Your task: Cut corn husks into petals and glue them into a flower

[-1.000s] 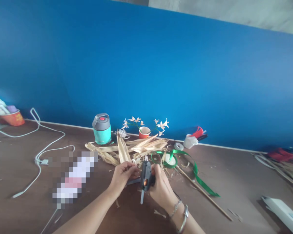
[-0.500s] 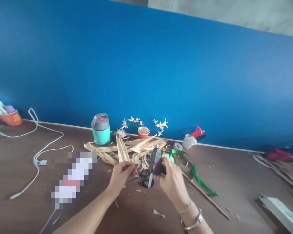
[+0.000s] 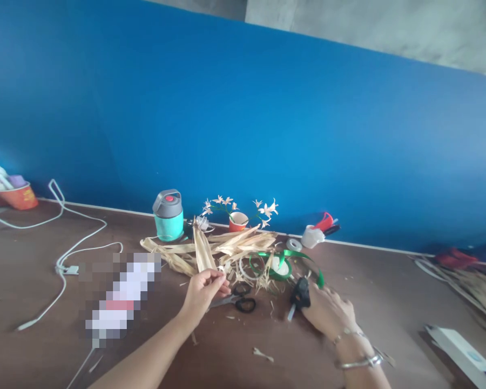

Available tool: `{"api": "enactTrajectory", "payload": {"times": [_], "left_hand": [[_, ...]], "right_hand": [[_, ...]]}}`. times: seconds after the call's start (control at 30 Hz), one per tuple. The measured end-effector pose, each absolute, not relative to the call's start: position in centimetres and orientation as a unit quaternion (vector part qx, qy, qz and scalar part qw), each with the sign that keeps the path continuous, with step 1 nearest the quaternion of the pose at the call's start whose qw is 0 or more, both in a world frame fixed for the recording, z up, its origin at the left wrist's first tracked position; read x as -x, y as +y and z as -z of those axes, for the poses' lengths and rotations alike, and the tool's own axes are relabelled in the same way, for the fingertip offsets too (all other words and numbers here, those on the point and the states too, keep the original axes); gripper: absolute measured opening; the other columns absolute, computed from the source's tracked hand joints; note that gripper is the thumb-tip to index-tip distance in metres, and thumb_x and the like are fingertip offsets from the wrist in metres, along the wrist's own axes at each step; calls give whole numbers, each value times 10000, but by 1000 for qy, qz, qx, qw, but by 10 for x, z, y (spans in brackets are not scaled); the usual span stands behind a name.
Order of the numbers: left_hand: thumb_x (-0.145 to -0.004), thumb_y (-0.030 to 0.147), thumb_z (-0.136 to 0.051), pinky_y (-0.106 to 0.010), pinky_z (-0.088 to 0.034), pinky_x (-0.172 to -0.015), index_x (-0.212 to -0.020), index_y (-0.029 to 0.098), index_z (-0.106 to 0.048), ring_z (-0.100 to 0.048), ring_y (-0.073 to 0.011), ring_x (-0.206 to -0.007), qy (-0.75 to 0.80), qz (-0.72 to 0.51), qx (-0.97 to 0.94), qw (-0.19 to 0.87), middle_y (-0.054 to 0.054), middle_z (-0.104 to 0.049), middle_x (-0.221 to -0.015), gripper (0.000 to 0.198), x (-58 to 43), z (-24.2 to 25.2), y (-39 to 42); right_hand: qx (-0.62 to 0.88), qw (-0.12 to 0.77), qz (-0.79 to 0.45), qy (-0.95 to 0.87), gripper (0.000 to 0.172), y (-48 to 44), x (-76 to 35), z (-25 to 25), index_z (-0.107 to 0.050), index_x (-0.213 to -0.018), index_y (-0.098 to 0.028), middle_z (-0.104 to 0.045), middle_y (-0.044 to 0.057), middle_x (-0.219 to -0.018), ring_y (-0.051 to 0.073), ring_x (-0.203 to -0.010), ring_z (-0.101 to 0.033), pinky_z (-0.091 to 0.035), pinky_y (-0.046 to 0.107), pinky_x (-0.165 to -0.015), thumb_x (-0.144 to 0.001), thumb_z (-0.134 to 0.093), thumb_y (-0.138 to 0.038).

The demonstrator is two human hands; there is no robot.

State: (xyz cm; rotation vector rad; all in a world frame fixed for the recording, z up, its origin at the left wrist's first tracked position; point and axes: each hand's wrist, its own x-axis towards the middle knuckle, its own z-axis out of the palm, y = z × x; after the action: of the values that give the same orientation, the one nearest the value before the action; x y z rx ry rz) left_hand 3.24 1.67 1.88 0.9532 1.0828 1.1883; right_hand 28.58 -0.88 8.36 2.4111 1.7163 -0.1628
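My left hand (image 3: 206, 289) is closed in a pinch on a small pale piece of corn husk (image 3: 221, 268), its finer shape too small to make out. Just under those fingers lie black-handled scissors (image 3: 243, 303). Off to the right, my right hand (image 3: 331, 310) grips a black hot glue gun (image 3: 301, 293) low over the table; a whitish glue stick (image 3: 291, 312) pokes from its rear end. Some of the right fingers are hidden behind the hand. Dried corn husks (image 3: 227, 244) are heaped beyond both hands, beside a spool of green ribbon (image 3: 282, 266).
An orange paper cup (image 3: 238, 222) with husk flowers (image 3: 268, 208) stands at the back, near a turquoise flask (image 3: 169, 221). A tape roll (image 3: 294, 245) lies right of it. White cables (image 3: 79, 232) and a blurred-out object (image 3: 123, 297) occupy the left, a white box (image 3: 464, 354) the right.
My right hand has carried the glue gun rightward and down, away from my left hand, uncovering the ribbon spool. My left hand stays almost where it was.
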Motion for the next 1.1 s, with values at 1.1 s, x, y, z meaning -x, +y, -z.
{"api": "enactTrajectory", "payload": {"times": [1.1], "left_hand": [[-607,29,-428,-218,-413,-592,-601,151,-618,-581,-167,-647,444,-446,-691,356,-11,-636,-616,225,-30,-16,9]], "right_hand": [[-516,-106,99,844,194,-6,-149,-75,-646,-716,-205,-692,16,-731,146,-676,-617,-355,226,-599,-760,-463,-156]]}}
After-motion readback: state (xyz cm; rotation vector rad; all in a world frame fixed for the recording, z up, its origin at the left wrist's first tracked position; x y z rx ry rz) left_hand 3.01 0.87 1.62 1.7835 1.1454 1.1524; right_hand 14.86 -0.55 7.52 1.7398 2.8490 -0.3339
